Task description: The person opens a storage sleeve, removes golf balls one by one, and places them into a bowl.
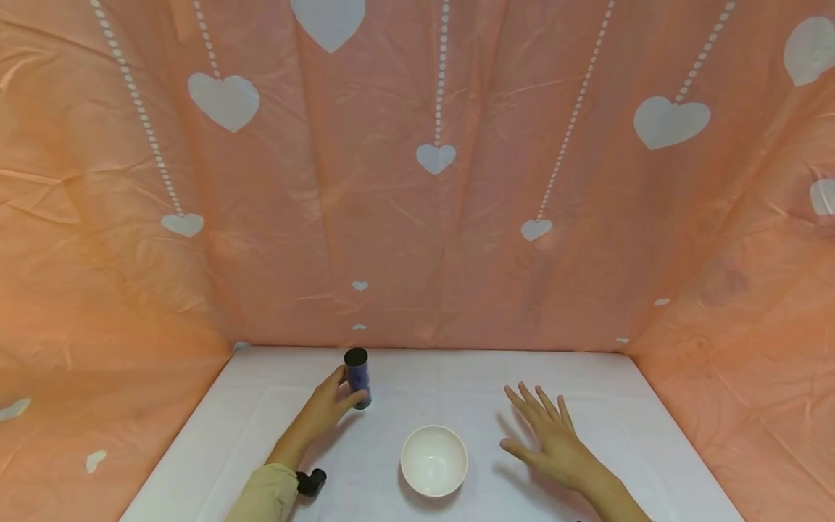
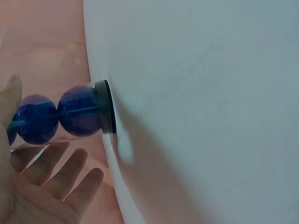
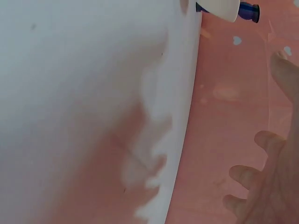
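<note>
In the head view, my left hand (image 1: pixel 324 407) holds an upright tube (image 1: pixel 358 380) with black end caps, thumb on the near side and fingers behind it. The left wrist view shows blue balls (image 2: pixel 80 111) stacked inside the clear tube, its black cap (image 2: pixel 108 106) right at the white tabletop. There the lower fingers of this hand (image 2: pixel 49 186) are spread, apart from the tube. My right hand (image 1: pixel 551 444) hovers over the table with fingers spread, holding nothing. Between the hands stands a white bowl (image 1: pixel 433 461); part of this bowl (image 3: pixel 224 8) shows in the right wrist view.
A white cloth (image 1: pixel 483 377) covers the table. Peach curtains (image 1: pixel 391 239) with white hearts enclose its back and both sides. A black device (image 1: pixel 312 482) sits at my left wrist, beside a light sleeve (image 1: pixel 264 493).
</note>
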Action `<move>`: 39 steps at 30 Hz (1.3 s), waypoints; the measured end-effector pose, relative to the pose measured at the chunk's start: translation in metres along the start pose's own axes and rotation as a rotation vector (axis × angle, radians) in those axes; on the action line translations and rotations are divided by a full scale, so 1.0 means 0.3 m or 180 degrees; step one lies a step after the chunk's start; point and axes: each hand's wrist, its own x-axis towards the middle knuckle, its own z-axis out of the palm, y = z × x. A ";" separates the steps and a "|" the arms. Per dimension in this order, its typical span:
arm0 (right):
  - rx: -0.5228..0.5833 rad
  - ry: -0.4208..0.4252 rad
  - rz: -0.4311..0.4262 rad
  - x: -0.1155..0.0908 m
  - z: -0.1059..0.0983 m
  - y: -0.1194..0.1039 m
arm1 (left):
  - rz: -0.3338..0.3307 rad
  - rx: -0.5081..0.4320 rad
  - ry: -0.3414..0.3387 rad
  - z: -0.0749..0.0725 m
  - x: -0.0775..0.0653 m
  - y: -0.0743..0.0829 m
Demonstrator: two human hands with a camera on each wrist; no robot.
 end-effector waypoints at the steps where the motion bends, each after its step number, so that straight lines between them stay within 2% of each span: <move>1: -0.0005 -0.0009 0.0002 0.002 0.001 -0.003 | -0.0003 -0.0043 0.0010 0.002 0.002 0.001; 6: -0.0016 -0.0042 -0.0040 0.015 0.007 -0.021 | -0.0032 -0.0194 0.0109 0.019 0.010 0.002; 13: 0.0047 -0.0079 -0.0120 0.035 0.029 -0.054 | -0.0038 -0.0187 0.0331 0.037 0.013 0.010; 20: 0.0017 -0.0090 -0.0258 0.045 0.048 -0.076 | -0.0021 -0.0259 0.0441 0.047 0.014 0.017; 30: 0.0130 -0.0168 -0.0345 0.073 0.070 -0.112 | -0.0100 -0.0293 0.0497 0.055 -0.003 0.035; 39: 0.0206 -0.0241 -0.0344 0.087 0.079 -0.141 | 0.0046 -0.0166 0.0434 0.053 -0.030 0.096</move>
